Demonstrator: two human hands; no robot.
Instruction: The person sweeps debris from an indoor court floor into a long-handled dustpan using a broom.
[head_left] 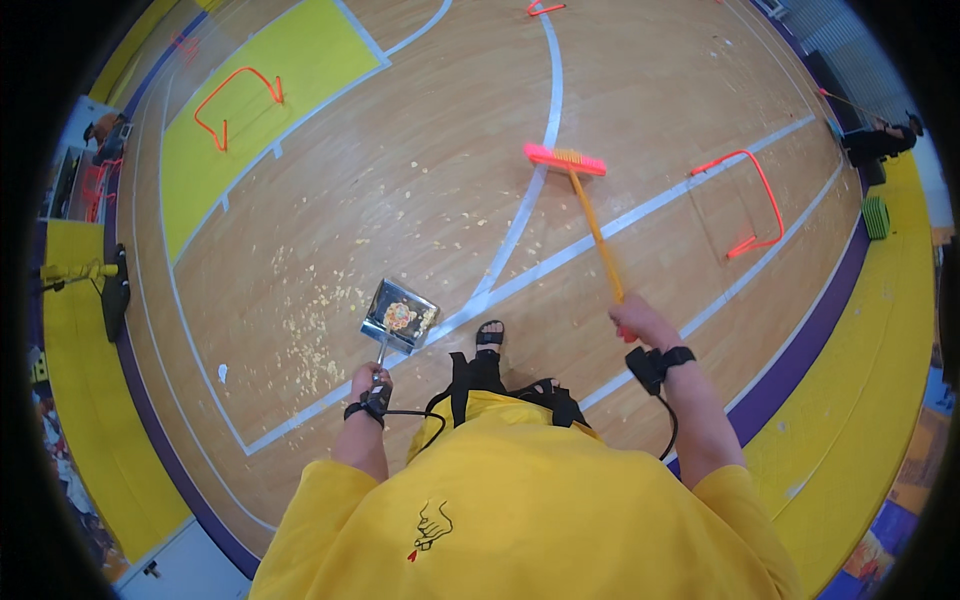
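- Our right hand [640, 322] is closed round the orange broom [585, 205], whose long handle runs up and left from that hand to the pink head, out on the floor [420, 170].
- Our left hand [368, 385] grips the metal dustpan [400, 316], which lies just ahead of it and holds yellow crumbs [300, 340]; more lie scattered left.
- We count one broom, one dustpan, three orange hurdles [745, 205].

Lighting: bright, even, overhead; my shadows faint. Soft sheen on the wooden floor [420, 170]. Focus sharp at centre. Heavy fisheye bending, black vignette at my view's rim.
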